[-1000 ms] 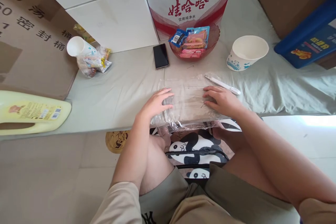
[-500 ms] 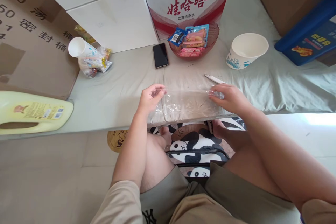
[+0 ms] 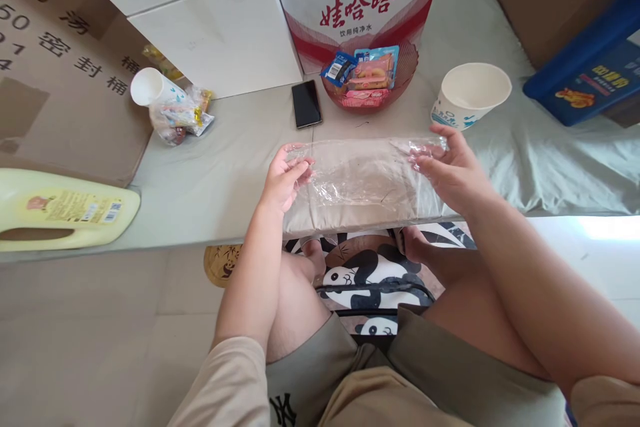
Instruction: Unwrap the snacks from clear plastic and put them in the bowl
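Note:
A clear plastic bag (image 3: 357, 173) is stretched between my two hands, just over the front edge of the cloth-covered surface (image 3: 225, 173). My left hand (image 3: 287, 177) grips its left end with bent fingers and thumb. At the other end my right hand (image 3: 453, 167) has hold of the bag, its index finger and thumb apart with film across them. Whether those fingers are inside the bag I cannot tell. Beyond the right hand stands a large white paper cup (image 3: 475, 90). The pen-like white tool seen earlier is now hidden by the bag and hand.
A red bowl (image 3: 407, 83) of packaged snacks and a phone (image 3: 306, 104) lie behind the bag. A small paper cup (image 3: 150, 87) and wrapped packets (image 3: 183, 120) sit at the left. A yellow jug (image 3: 65, 210) and cardboard boxes (image 3: 55, 80) flank the left; a blue container (image 3: 590, 73) the right.
Both hands have risen, lifting the bag and spreading it wider. My right hand has moved slightly right and opened its fingers against the film.

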Tool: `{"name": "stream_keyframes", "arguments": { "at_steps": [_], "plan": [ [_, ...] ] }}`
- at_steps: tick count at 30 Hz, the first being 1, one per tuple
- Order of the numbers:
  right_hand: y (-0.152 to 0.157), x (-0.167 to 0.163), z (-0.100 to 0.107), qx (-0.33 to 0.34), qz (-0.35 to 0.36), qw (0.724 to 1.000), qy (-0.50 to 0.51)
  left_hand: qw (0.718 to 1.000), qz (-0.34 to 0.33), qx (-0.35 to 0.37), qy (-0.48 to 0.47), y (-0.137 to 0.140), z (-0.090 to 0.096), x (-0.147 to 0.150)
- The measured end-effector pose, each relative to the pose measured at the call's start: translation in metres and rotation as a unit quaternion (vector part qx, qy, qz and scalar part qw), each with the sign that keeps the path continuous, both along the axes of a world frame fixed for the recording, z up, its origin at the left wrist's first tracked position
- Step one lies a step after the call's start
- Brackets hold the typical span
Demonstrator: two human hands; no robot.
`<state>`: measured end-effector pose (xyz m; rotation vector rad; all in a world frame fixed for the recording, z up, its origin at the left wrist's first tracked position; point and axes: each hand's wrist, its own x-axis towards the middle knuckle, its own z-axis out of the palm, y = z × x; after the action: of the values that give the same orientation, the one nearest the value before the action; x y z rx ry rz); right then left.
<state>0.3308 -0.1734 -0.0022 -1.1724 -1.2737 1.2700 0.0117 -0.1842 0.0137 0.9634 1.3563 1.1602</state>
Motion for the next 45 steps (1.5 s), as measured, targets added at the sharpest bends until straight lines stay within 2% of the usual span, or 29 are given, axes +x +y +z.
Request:
{"name": "stream_keyframes", "arguments": {
  "at_steps": [2, 6, 9, 11, 12, 14, 16, 18, 21, 25, 27, 29, 33, 36, 39, 45],
  "plan": [
    [-0.001, -0.003, -0.002, -0.016, 0.02, 0.999, -0.023, 1.0, 0.019, -0.008, 0.02, 0.004, -0.005, 0.0],
    [-0.007, 0.0, 0.0, -0.045, 0.037, 0.995, -0.081, 0.99, 0.0, -0.042, 0.134, 0.008, -0.012, -0.001],
    [-0.013, 0.017, 0.005, -0.035, 0.1, 0.98, -0.171, 0.991, -0.016, -0.031, 0.132, 0.009, -0.012, -0.004],
    [-0.015, 0.029, 0.012, 0.016, 0.092, 0.965, -0.246, 0.993, -0.04, -0.025, 0.108, 0.011, -0.01, -0.006],
    [-0.014, 0.032, 0.016, 0.058, 0.058, 0.959, -0.272, 0.993, -0.054, -0.026, 0.098, 0.012, -0.009, -0.006],
    [-0.012, 0.031, 0.025, 0.15, -0.027, 0.947, -0.284, 0.993, -0.079, -0.033, 0.084, 0.015, -0.008, -0.006],
    [-0.008, 0.019, 0.029, 0.196, -0.045, 0.944, -0.264, 0.991, -0.101, -0.043, 0.073, 0.019, -0.008, -0.001],
    [-0.002, 0.0, 0.026, 0.178, 0.026, 0.955, -0.235, 0.989, -0.122, -0.053, 0.063, 0.021, -0.007, 0.008],
    [0.008, -0.029, 0.015, 0.092, 0.167, 0.966, -0.173, 0.984, -0.164, -0.058, 0.042, 0.02, 0.0, 0.023],
    [0.012, -0.05, 0.014, -0.029, 0.335, 0.937, -0.094, 0.979, -0.199, -0.044, -0.021, 0.015, 0.012, 0.034],
    [0.008, -0.053, 0.019, -0.08, 0.364, 0.927, -0.036, 0.981, -0.183, -0.036, -0.056, 0.016, 0.014, 0.034],
    [0.004, -0.054, 0.023, -0.111, 0.325, 0.939, 0.032, 0.986, -0.146, -0.035, -0.078, 0.02, 0.013, 0.035],
    [0.001, -0.057, 0.018, -0.126, 0.178, 0.97, 0.104, 0.986, -0.063, -0.067, -0.139, 0.028, 0.002, 0.049],
    [0.004, -0.06, 0.012, -0.133, 0.093, 0.98, 0.115, 0.968, -0.095, -0.128, -0.195, 0.024, -0.002, 0.066],
    [0.005, -0.059, 0.01, -0.146, 0.08, 0.98, 0.108, 0.957, -0.161, -0.167, -0.176, 0.017, -0.001, 0.077],
    [0.008, -0.048, 0.008, -0.184, 0.105, 0.976, 0.057, 0.983, -0.135, -0.123, -0.003, 0.02, -0.002, 0.075]
  ]
}}
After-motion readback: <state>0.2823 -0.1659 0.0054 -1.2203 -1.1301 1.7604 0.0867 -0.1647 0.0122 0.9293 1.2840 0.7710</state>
